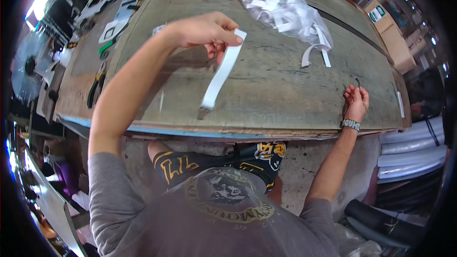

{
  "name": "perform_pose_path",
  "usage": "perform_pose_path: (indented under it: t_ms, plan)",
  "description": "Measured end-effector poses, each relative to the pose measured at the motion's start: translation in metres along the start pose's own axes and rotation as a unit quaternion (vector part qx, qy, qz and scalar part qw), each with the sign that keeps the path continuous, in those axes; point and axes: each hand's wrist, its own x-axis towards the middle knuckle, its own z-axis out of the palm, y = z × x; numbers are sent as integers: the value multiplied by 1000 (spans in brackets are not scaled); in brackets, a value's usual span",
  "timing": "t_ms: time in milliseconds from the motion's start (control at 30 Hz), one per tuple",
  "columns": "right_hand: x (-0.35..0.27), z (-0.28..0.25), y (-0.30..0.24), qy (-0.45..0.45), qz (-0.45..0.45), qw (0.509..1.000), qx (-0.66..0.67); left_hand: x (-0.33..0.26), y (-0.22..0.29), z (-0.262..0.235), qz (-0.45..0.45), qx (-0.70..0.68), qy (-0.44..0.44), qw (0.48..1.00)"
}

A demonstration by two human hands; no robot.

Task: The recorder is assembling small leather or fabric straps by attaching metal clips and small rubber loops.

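Above the worn grey-green wooden surface (285, 90), left hand (204, 31) pinches a long white fabric strip (220, 74) w/ fingers at its top so it hangs straight, while right hand (356, 101), fingers curled, rests near a small dark hook (357, 82).

1. Left arm – raised, elbow bent, forearm running up and to the right across the view.
2. Left hand (207, 31) – palm down, wrist flexed, thumb and fingertips pinched together.
3. Right arm – stretched forward along the right side, nearly straight.
4. Right hand (356, 100) – fingers curled, resting low; band at the wrist.
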Motion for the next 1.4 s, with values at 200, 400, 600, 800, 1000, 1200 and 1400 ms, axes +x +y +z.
perform_pose_path:
  t_ms: [200,400,600,800,1000,1200,1400]
  plan:
    - [-2,7,5,-17,-2,999,-34,7,-52,3,52,166,192,966]
    - [-41,-19,-43,10,-20,999,-43,-45,-44,8,113,255,141,950]
    - [-60,-94,-79,-18,-54,982,179,-76,-56,40,162,254,133,944]
    - [-59,-179,-66,-5,101,994,-43,-73,-54,42,139,272,145,941]
    - [-34,-167,-54,-52,52,962,-263,-81,-52,46,149,263,155,940]
    - [-34,-173,-46,-11,77,981,-180,-75,-43,48,101,233,156,954]
    - [-32,-158,-65,34,49,998,-17,-75,-17,57,176,278,183,927]
